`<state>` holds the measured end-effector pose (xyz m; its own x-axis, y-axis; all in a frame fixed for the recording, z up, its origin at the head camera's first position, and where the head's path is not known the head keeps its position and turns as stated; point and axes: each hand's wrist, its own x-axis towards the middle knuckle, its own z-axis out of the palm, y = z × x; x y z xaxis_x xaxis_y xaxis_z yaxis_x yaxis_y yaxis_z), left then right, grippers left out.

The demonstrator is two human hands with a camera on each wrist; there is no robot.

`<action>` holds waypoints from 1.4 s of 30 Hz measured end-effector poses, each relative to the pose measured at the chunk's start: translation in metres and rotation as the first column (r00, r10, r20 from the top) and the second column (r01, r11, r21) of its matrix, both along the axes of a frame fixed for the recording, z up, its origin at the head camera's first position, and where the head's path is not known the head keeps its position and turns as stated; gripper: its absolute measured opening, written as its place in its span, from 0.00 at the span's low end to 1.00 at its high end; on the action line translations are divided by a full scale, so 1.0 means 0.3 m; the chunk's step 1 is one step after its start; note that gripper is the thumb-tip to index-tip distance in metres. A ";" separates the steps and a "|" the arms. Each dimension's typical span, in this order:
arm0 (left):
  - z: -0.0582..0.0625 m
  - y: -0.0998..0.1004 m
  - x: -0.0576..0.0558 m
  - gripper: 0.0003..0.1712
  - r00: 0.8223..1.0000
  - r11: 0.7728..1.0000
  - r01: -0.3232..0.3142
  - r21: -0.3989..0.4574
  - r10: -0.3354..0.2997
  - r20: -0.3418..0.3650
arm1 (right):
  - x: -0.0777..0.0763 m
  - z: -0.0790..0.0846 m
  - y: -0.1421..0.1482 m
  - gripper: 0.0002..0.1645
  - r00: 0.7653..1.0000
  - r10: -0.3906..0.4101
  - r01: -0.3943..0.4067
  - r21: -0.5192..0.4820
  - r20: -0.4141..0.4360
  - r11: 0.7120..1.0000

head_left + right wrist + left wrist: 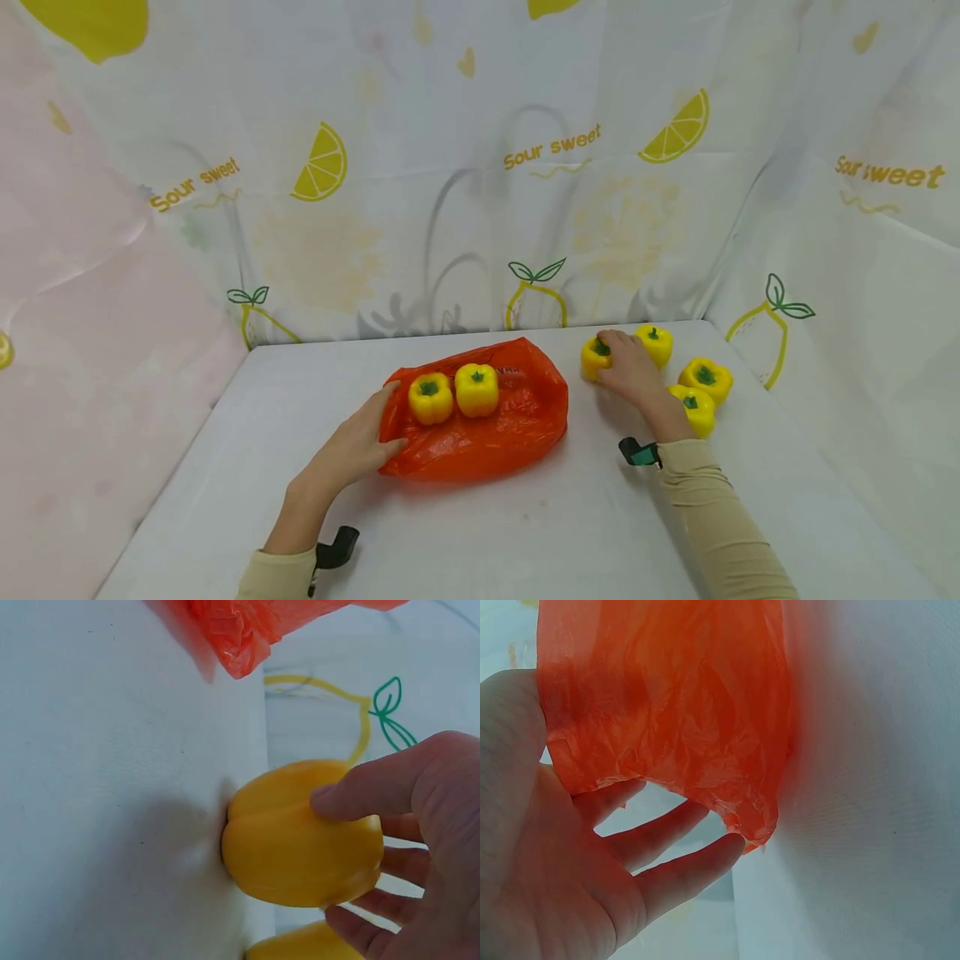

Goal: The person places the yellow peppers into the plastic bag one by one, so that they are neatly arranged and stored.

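Observation:
My right hand [632, 367] grips a yellow bell pepper [300, 844] with a green stem at the back right of the table. Its thumb lies on the near side and the other fingers reach round the far side. In the right wrist view the pepper's base is right at the white tabletop. My left hand [352, 442] is spread at the left edge of a red plastic bag [517, 433], fingertips touching the film. Two more yellow bell peppers, a left one [431, 398] and a right one [477, 390], sit upright on the bag.
Right of my right hand stand three other yellow peppers: one at the back [656, 345], one further right [707, 381] and one nearer [694, 410], partly behind my wrist. A white lemon-print curtain [420, 208] rises along the back edge of the white table [510, 542].

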<state>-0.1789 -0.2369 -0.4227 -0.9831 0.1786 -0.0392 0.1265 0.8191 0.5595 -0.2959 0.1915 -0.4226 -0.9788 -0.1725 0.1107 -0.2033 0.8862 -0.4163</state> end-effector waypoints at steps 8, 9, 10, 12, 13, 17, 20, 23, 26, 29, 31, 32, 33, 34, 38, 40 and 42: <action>-0.005 -0.003 0.002 0.51 1.000 1.000 -0.006 0.004 0.006 0.011 | 0.008 -0.021 0.003 0.37 0.999 0.018 -0.015 -0.068 0.043 0.998; -0.006 -0.003 0.002 0.51 1.000 1.000 -0.008 0.005 0.008 0.014 | 0.009 -0.024 0.002 0.37 0.999 0.016 -0.013 -0.073 0.044 0.997; -0.007 -0.003 0.002 0.51 1.000 1.000 -0.008 0.006 0.008 0.015 | 0.008 -0.026 0.001 0.37 0.999 0.016 -0.012 -0.078 0.044 0.997; -0.008 -0.003 0.003 0.51 1.000 1.000 -0.009 0.010 0.009 0.019 | 0.009 -0.030 -0.001 0.37 0.999 0.014 -0.010 -0.084 0.045 0.996; -0.009 -0.003 0.003 0.51 1.000 1.000 -0.009 0.010 0.009 0.021 | 0.009 -0.031 -0.003 0.37 0.999 0.014 -0.010 -0.089 0.047 0.996; -0.010 -0.003 0.003 0.51 1.000 1.000 -0.009 0.012 0.009 0.020 | 0.014 -0.032 -0.013 0.37 0.998 0.021 -0.014 -0.109 0.055 0.994; -0.009 -0.002 0.004 0.52 1.000 1.000 -0.008 0.016 0.008 0.018 | 0.016 -0.028 -0.019 0.37 0.998 0.041 -0.037 -0.120 0.036 0.992; -0.007 -0.001 0.005 0.52 1.000 1.000 -0.007 0.020 0.007 0.019 | 0.020 -0.013 -0.025 0.36 0.998 0.068 -0.069 -0.142 -0.014 0.987; -0.005 -0.001 0.005 0.52 1.000 1.000 -0.007 0.021 0.007 0.018 | 0.027 0.020 -0.036 0.35 0.994 0.085 -0.095 -0.178 -0.064 0.979; -0.003 -0.001 0.005 0.52 1.000 1.000 -0.006 0.021 0.006 0.017 | 0.043 0.067 -0.054 0.34 0.989 0.094 -0.117 -0.212 -0.114 0.970; -0.002 -0.001 0.005 0.52 1.000 1.000 -0.007 0.021 0.007 0.018 | 0.056 0.102 -0.071 0.34 0.981 0.112 -0.147 -0.226 -0.161 0.963; -0.002 -0.001 0.005 0.52 1.000 1.000 -0.008 0.021 0.007 0.018 | 0.064 0.120 -0.081 0.34 0.973 0.128 -0.171 -0.230 -0.190 0.958; -0.002 -0.001 0.006 0.52 1.000 1.000 -0.007 0.021 0.007 0.019 | 0.072 0.137 -0.091 0.34 0.965 0.145 -0.196 -0.232 -0.220 0.953; -0.002 0.000 0.006 0.52 1.000 1.000 -0.006 0.021 0.006 0.020 | 0.081 0.154 -0.102 0.34 0.956 0.165 -0.223 -0.233 -0.244 0.947; -0.002 0.000 0.006 0.52 1.000 1.000 -0.003 0.026 0.002 0.019 | 0.115 0.209 -0.149 0.34 0.921 0.253 -0.331 -0.248 -0.297 0.911; -0.001 0.001 0.005 0.52 1.000 1.000 -0.002 0.030 0.001 0.017 | 0.127 0.225 -0.173 0.34 0.910 0.294 -0.370 -0.258 -0.291 0.892; 0.000 0.001 0.004 0.52 1.000 1.000 -0.001 0.030 0.000 0.014 | 0.135 0.231 -0.197 0.33 0.901 0.334 -0.405 -0.263 -0.275 0.876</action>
<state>-0.1777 -0.2365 -0.4227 -0.9826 0.1795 -0.0479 0.1180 0.8019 0.5857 -0.2553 0.1323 -0.3532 -0.7954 -0.4399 0.4169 -0.6059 0.5630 -0.5621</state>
